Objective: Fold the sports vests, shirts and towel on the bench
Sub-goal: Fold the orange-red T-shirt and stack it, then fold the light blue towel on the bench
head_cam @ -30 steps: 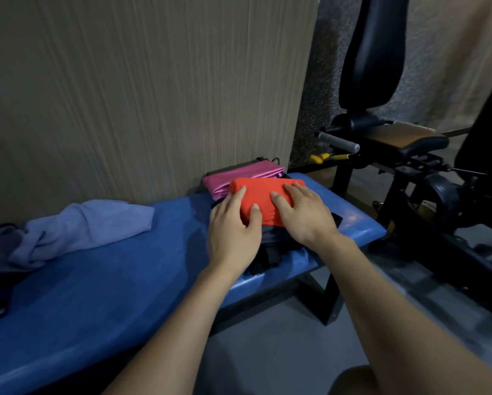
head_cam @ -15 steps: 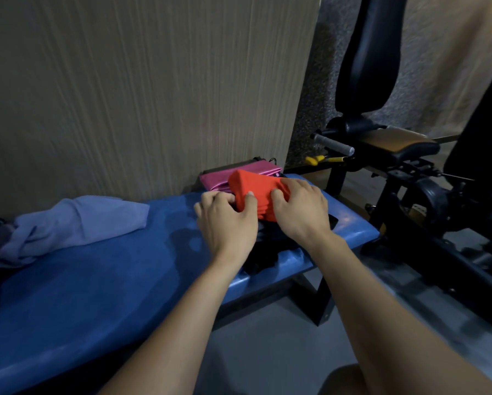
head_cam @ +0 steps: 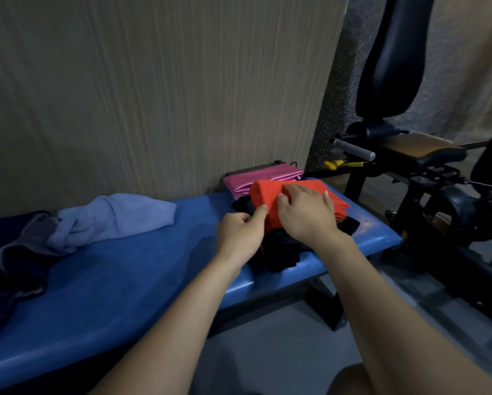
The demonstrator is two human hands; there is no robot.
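Shifted since half a second ago: left hand (head_cam: 240,238) drawn back toward the near side, off the top of the folded orange-red garment (head_cam: 270,195), now pinching its near-left corner between thumb and curled forefinger; right hand (head_cam: 307,213) pushed forward over the top, fingers fairly straight and spread, palm down, pressing flat. Nearest, both bare forearms reaching in from the lower edge, over grey floor. Beyond them, long blue padded bench (head_cam: 125,269), rounded front lip close to the forearms, wide bare stretch of blue between the left hand and the clothes at the far left. Dark folded black garments (head_cam: 282,252) stacked near the bench's right end, reaching almost to the front lip, orange-red garment on top. Behind the stack, against the wall, folded pink garment (head_cam: 250,179). To the left, well apart, crumpled light-blue towel (head_cam: 110,220) lying partly on a dark navy garment (head_cam: 8,252) at the bench's left end. Just past the bench's right end, black gym machine (head_cam: 410,155) with padded seat.
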